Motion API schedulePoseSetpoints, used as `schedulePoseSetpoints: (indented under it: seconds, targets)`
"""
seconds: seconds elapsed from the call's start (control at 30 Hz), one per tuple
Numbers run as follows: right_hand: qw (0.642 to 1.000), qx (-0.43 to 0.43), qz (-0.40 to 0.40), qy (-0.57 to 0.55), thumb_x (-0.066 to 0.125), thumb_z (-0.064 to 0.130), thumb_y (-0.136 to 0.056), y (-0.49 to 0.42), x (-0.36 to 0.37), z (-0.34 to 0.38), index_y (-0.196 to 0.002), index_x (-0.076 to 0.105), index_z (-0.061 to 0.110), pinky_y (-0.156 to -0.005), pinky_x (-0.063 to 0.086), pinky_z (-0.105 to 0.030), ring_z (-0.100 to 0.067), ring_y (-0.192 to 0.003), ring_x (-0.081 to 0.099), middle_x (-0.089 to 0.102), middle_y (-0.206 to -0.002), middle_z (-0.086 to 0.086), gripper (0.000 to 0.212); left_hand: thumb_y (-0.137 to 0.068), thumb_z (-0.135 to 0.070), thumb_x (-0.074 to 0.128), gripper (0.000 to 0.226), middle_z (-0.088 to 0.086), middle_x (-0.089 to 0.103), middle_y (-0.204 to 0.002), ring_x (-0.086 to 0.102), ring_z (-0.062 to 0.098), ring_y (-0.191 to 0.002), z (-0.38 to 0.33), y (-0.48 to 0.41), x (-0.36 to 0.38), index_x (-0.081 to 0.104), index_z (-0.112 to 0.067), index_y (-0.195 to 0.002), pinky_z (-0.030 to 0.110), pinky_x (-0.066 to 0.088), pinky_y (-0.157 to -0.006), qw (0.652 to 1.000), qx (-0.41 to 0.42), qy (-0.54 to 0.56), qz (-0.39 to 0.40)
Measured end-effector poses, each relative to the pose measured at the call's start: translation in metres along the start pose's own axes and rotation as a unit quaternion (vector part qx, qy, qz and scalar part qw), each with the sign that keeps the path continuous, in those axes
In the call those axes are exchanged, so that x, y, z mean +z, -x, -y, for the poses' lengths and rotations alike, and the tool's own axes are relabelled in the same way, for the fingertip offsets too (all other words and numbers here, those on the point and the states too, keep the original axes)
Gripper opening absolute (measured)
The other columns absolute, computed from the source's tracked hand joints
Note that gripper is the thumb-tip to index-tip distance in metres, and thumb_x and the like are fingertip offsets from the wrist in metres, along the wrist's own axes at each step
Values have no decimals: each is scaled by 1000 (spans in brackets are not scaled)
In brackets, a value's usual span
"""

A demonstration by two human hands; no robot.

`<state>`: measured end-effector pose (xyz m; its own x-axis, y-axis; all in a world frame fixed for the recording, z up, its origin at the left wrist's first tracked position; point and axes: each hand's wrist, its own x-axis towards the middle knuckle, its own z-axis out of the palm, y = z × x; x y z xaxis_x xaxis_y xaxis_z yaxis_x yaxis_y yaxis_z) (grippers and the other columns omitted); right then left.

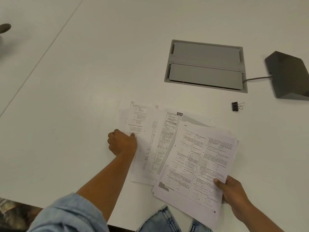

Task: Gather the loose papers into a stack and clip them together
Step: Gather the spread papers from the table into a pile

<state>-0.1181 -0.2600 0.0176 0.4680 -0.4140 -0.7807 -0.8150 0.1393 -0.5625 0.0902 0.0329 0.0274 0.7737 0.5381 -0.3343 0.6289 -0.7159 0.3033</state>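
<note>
Several printed sheets lie fanned out on the white table (83, 81). My right hand (232, 191) grips the lower right corner of a small stack of papers (197, 161), thumb on top, the stack overlapping the loose sheets. My left hand (122, 143) pinches the left edge of the loose papers (147, 131) that still lie flat. A black binder clip (236, 106) with silver handles rests on the table beyond the papers, to the right, apart from both hands.
A grey cable hatch (206, 66) is set into the table behind the papers. A dark wedge-shaped device (287, 76) with a cable sits at the far right. The table's near edge (117, 226) runs just under my arms.
</note>
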Motion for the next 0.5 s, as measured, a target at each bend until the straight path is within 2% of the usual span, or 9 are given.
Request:
schedulePoseSetpoints:
  seconds: [0.1, 0.17, 0.27, 0.37, 0.43, 0.5]
  targets:
    - [1000, -5, -3, 2, 61, 12, -96, 0, 0, 0, -104, 69, 16, -75, 60, -55, -36, -91, 71, 77, -98, -10, 13, -76, -42, 80, 73, 21, 52, -128, 53, 36, -119, -13, -10, 2, 47, 0, -126, 45, 48, -96, 1000, -8, -22, 13]
    - [1000, -7, -3, 0, 61, 12, -96, 0, 0, -1, -106, 69, 15, -73, 60, -52, -36, -91, 71, 77, -98, -10, 14, -73, -37, 85, 74, 22, 55, -125, 57, 38, -116, -20, -16, 3, 48, 1, -124, 47, 51, -95, 999, -17, 7, 37]
    - [1000, -7, 0, -2, 61, 13, -96, 1, 0, 0, -108, 68, 15, -69, 60, -47, -34, -89, 72, 77, -98, -10, 14, -67, -33, 90, 69, 19, 65, -113, 66, 37, -102, -23, -22, 0, 52, 0, -115, 44, 56, -82, 994, -43, 58, 78]
    - [1000, -6, -1, -5, 61, 13, -96, 1, 0, 0, -109, 68, 14, -65, 61, -44, -33, -88, 72, 77, -98, -9, 15, -69, -30, 89, 53, 12, 65, -92, 64, 30, -77, -21, -27, 0, 55, -2, -98, 35, 54, -68, 986, -56, 94, 124]
    - [1000, -5, 0, -5, 61, 13, -95, 0, 0, -1, -110, 68, 14, -64, 61, -44, -33, -88, 73, 77, -99, -10, 16, -72, -27, 87, 41, 10, 66, -90, 62, 28, -74, -19, -30, 1, 61, -3, -93, 33, 54, -69, 982, -49, 117, 140]
    - [1000, -3, 1, -6, 62, 13, -95, -1, -1, -1, -110, 68, 13, -64, 61, -44, -33, -88, 73, 77, -99, -11, 17, -76, -24, 83, 28, 11, 72, -96, 68, 31, -80, -15, -33, 1, 66, -7, -91, 38, 59, -77, 977, -19, 150, 153]
